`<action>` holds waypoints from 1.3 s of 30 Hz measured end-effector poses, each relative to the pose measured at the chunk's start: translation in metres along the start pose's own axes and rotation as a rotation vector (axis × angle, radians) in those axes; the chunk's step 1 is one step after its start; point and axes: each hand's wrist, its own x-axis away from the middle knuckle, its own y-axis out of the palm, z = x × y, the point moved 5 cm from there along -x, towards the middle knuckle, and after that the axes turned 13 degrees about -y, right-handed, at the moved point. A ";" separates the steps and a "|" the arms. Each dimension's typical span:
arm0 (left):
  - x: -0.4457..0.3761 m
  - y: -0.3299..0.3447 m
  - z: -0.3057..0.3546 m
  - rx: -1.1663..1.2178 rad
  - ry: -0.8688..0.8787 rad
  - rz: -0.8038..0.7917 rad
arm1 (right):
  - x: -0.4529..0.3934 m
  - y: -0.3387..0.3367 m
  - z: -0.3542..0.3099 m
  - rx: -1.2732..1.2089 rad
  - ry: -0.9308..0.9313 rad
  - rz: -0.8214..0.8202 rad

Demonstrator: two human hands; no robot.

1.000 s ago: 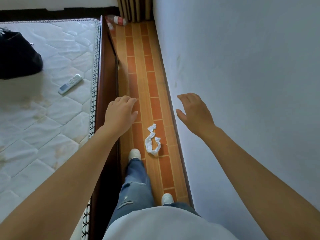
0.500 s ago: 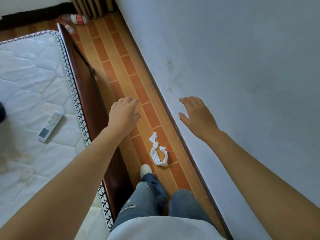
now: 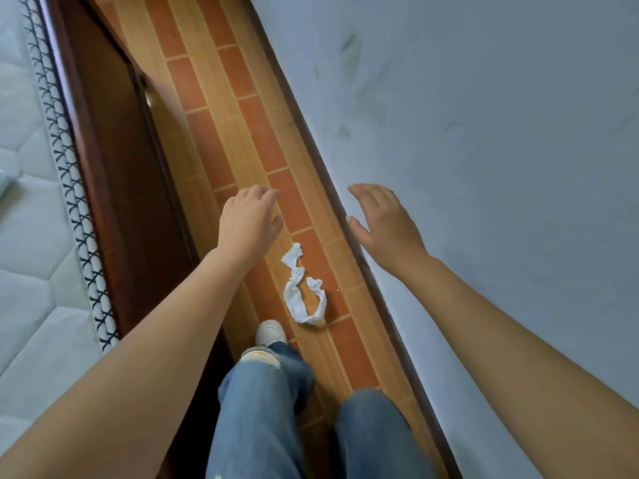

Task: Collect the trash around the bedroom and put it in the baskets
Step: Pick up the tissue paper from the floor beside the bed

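a pale grey wall fills the right side of the view, scuffed with a few dark marks, and a dark skirting strip runs along its foot. on the left lies a white quilted mattress with a black-and-white patterned edging, sitting in a dark reddish-brown wooden bed frame. between the frame and the wall runs a narrow strip of floor tiled in orange and tan bands.

the person stands in this gap in blue jeans, the left knee torn, with one white shoe showing ahead of the left leg.

both bare forearms reach forward and down. the left hand hangs palm down over the tiles next to the bed frame, fingers loosely curled and holding nothing. the right hand is held out in front of the skirting strip, fingers relaxed and slightly spread, thumb out to the side, also holding nothing.

the trash here is a twisted strip of white tissue, lying on the floor in a loose hooked shape. it sits between the two hands and nearer the person, just ahead and to the right of the white shoe, apart from both hands and clear of the skirting strip.
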 end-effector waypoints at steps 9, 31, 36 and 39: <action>-0.026 0.195 -0.031 -0.014 0.022 -0.014 | 0.027 0.196 0.084 0.014 -0.035 -0.029; -0.065 0.465 -0.091 -0.158 0.025 -0.226 | 0.044 0.410 0.185 0.025 -0.107 -0.100; -0.065 0.507 -0.104 -0.101 -0.127 -0.363 | 0.041 0.437 0.197 0.044 -0.109 -0.185; -0.065 0.521 -0.106 -0.067 -0.169 -0.338 | 0.041 0.450 0.205 0.043 -0.110 -0.241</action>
